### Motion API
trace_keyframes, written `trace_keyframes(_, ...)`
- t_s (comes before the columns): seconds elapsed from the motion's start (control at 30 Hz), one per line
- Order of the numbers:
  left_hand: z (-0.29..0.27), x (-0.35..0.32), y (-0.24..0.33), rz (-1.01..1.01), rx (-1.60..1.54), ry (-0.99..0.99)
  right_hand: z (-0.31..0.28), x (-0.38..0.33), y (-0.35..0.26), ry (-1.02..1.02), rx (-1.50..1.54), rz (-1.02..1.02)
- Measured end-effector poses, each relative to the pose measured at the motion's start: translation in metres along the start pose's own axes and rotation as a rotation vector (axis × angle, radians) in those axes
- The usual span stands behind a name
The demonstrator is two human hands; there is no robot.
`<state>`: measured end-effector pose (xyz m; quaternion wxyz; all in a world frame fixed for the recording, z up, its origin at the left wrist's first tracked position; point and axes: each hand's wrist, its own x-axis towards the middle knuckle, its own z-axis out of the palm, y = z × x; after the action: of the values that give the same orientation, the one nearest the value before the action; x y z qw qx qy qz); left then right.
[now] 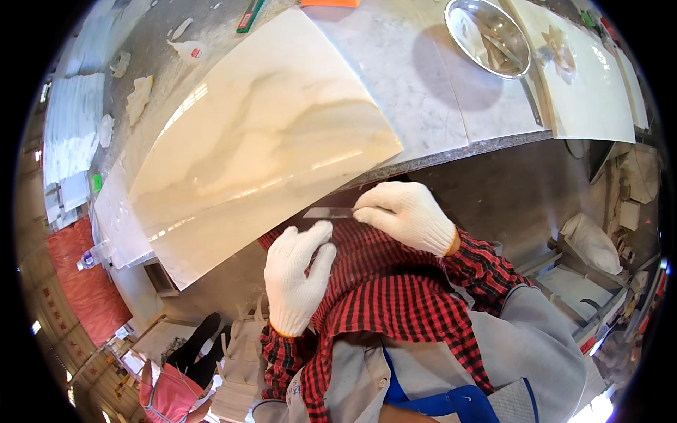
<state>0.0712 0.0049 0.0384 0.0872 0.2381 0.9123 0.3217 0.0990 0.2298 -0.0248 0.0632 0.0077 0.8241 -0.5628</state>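
White knit gloves cover both my hands. My right hand (405, 217) pinches one end of a thin, flat, greyish see-through strip (326, 212) between thumb and fingers; its exact kind is unclear. Just below the strip's other end, my left hand (296, 276) is held with the thumb apart from the curved fingers, and nothing shows in it. In front of both hands lies a glossy cream slab (261, 148) with grey veining, its near edge overhanging the bench. My red and black checked apron (395, 303) fills the space beneath my hands.
A steel bowl (486, 39) with a flat tool inside stands on the grey-white bench top (430, 106). Farther right lies another pale slab (585, 84) with crumpled plastic (557, 53) on it. A green tool (250, 14) lies beyond the cream slab. Another person (176, 388) is at lower left.
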Motion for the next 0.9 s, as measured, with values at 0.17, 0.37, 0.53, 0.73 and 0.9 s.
trace_keyframes(0.17,0.018,0.045,0.012,0.142,0.285,-0.049,-0.032,-0.014,0.006,0.23,0.305,0.281)
trace_keyframes(0.37,0.04,0.09,0.035,0.182,0.428,-0.249,-0.071,-0.022,0.013,0.386,0.348,0.388)
trace_keyframes(0.53,0.043,0.097,0.039,0.239,0.284,-0.395,-0.084,-0.02,0.02,0.363,0.317,0.417)
trace_keyframes(0.73,0.05,0.098,0.038,0.264,0.241,-0.281,-0.085,-0.007,0.014,0.3,0.395,0.333)
trace_keyframes(0.9,0.05,0.115,0.035,0.376,0.203,-0.206,-0.092,-0.002,0.01,0.253,0.298,0.346)
